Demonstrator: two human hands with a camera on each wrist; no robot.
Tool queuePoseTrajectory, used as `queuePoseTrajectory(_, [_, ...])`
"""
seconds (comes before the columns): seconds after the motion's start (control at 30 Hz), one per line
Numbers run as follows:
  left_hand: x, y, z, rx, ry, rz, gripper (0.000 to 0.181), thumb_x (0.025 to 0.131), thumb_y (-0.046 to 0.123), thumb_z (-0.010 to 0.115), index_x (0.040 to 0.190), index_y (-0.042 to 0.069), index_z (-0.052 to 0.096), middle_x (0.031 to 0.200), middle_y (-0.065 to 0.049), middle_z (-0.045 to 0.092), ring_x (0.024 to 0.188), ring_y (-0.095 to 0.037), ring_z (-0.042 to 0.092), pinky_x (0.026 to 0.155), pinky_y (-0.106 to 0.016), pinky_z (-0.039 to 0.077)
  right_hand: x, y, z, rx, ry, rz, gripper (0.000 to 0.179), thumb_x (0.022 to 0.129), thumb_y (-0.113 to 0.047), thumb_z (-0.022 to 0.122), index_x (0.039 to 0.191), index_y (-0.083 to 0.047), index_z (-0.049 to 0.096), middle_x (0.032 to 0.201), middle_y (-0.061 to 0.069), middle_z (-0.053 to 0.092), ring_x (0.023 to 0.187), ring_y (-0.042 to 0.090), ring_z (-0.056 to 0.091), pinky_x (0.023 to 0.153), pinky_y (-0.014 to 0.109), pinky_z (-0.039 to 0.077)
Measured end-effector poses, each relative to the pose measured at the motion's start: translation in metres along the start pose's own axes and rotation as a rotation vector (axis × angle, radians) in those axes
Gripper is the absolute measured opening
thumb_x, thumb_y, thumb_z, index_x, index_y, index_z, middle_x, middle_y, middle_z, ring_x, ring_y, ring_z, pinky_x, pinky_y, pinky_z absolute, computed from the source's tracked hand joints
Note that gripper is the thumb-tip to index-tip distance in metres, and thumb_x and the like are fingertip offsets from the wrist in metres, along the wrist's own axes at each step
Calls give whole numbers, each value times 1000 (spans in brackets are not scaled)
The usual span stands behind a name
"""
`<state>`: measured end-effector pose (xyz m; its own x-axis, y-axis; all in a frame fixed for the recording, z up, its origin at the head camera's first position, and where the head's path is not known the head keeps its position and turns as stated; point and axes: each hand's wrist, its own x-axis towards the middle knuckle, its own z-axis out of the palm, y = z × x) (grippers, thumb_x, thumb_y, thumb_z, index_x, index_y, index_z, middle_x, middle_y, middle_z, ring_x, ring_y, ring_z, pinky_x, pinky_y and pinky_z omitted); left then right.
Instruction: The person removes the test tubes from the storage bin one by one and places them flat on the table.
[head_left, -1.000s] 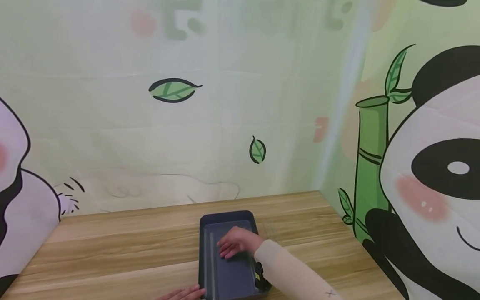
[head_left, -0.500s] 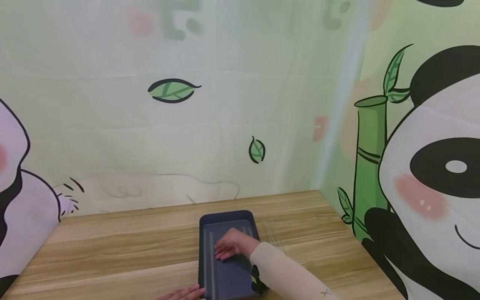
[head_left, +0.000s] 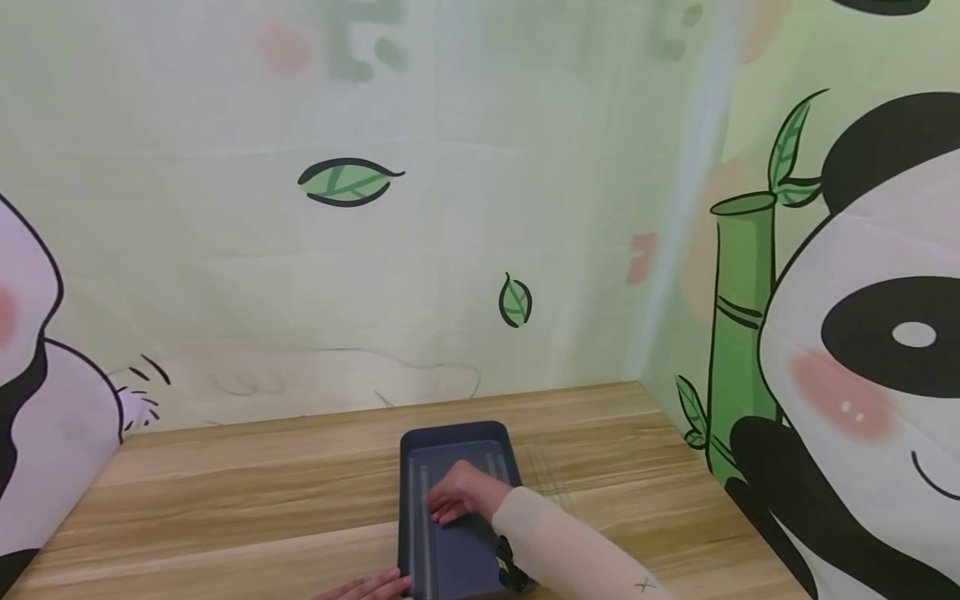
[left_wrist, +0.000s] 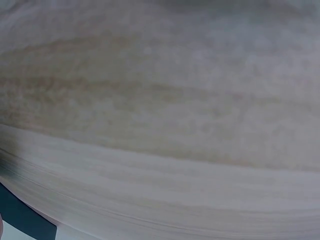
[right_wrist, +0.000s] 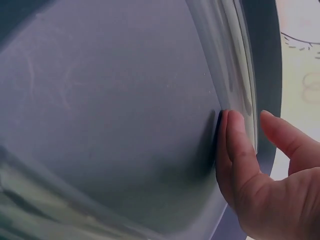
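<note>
A dark blue rectangular tray lies lengthwise on the wooden table. Long clear strips, like tubes or rods, run along its left inner side, and more clear strips show at the right. My right hand is low inside the tray. In the right wrist view its fingertips reach the inner side of the clear strips, with the thumb apart on the other side. My left hand, partly out of frame, rests straight fingers against the tray's left edge; the left wrist view barely shows it.
Faint clear thin strips lie on the wooden table just right of the tray. A printed cloth with leaves and pandas stands behind and to the right. A black device sits at my right wrist.
My right hand has moved slightly left and nearer within the tray, toward the left clear strips. The left hand and the tray have stayed in place.
</note>
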<state>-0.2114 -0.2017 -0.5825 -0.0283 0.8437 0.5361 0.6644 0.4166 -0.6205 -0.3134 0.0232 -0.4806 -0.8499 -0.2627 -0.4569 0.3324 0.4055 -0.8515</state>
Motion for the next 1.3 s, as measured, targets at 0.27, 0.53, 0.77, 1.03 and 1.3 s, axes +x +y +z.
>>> queuePoseTrajectory(0.27, [-3, 1, 2, 6, -4, 2, 55, 114, 30, 17, 164, 9, 12, 172, -9, 14, 163, -22, 10, 133, -31, 2, -4, -2, 10, -52, 67, -25, 22, 84, 3, 77, 99, 10, 64, 90, 20, 75, 66, 19, 68, 68, 35, 65])
queuePoseTrajectory(0.53, [-7, 1, 8, 17, 12, 17, 54, 113, 28, 19, 164, 11, 15, 172, -11, 15, 163, -24, 10, 133, -33, 3, -6, -4, 19, -83, 121, -21, 27, 82, 5, 78, 102, 11, 60, 91, 23, 71, 88, 36, 76, 73, 39, 65])
queuePoseTrajectory(0.77, [-9, 3, 20, 67, 76, 33, 54, 113, 23, 19, 164, 8, 14, 172, -14, 13, 163, -28, 9, 134, -36, 4, -4, -2, 23, -96, 138, -3, 31, 81, 9, 77, 105, 9, 56, 91, 20, 67, 87, 35, 75, 72, 37, 65])
queuePoseTrajectory(1.03, [-6, 3, 12, -23, 22, -4, 54, 114, 29, 14, 165, 14, 8, 173, -10, 9, 164, -24, 6, 133, -30, 1, 3, 2, 13, 18, 53, -21, 31, 84, 10, 72, 113, 9, 62, 100, 25, 74, 95, 36, 75, 80, 44, 65])
queuePoseTrajectory(1.3, [-4, 2, 12, 5, 8, 8, 54, 113, 28, 13, 165, 14, 7, 173, -11, 7, 164, -25, 4, 133, -32, 0, 3, 0, 9, 73, 12, -3, 31, 86, 11, 70, 116, 10, 62, 104, 27, 74, 99, 36, 74, 85, 46, 64])
